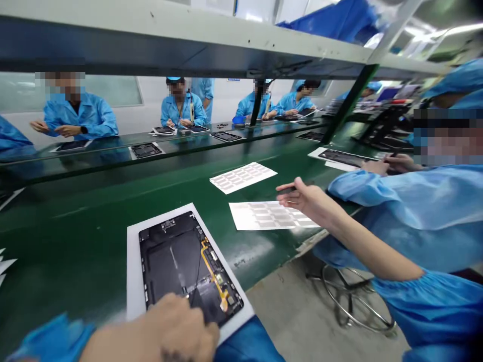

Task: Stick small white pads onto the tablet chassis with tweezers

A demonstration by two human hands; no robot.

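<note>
Near edge of the belt [75,236], which is dark green, glossy and smooth: 1 opened tablet [177,261], a flat black rectangle with matte inner panels and 1 yellow-orange flex cable [213,269] running down its right side. It lies slightly skewed on 1 white pad [132,271] with square corners and a soft foam look.

Left hand [177,329]: fingers curled shut into a loose fist, knuckles on the tablet's near end. Can't tell if anything is pinched inside. Blue smock cuff behind it.

Right hand [305,198]: open, fingers stretched flat, thumb up, forearm bare. It's over the right end of the near sheet [260,216]; can't tell whether it touches.

Sheets: 2, both thin white paper carrying a grid of small rectangular labels. The near sheet lies just right of the pad at the belt's near edge. The far sheet [243,177] lies mid-belt, apart from the first.

Right end of the belt: a co-worker's hand [375,166] rests on 1 more black unit [341,157] on its own white pad.

Far lane: at least 5 more black units lying flat, and at least 5 people in blue smocks behind them.

Overhead: 1 grey metal shelf [151,35]. On the floor off the near edge: 1 stool [354,296] with a chrome ring.
</note>
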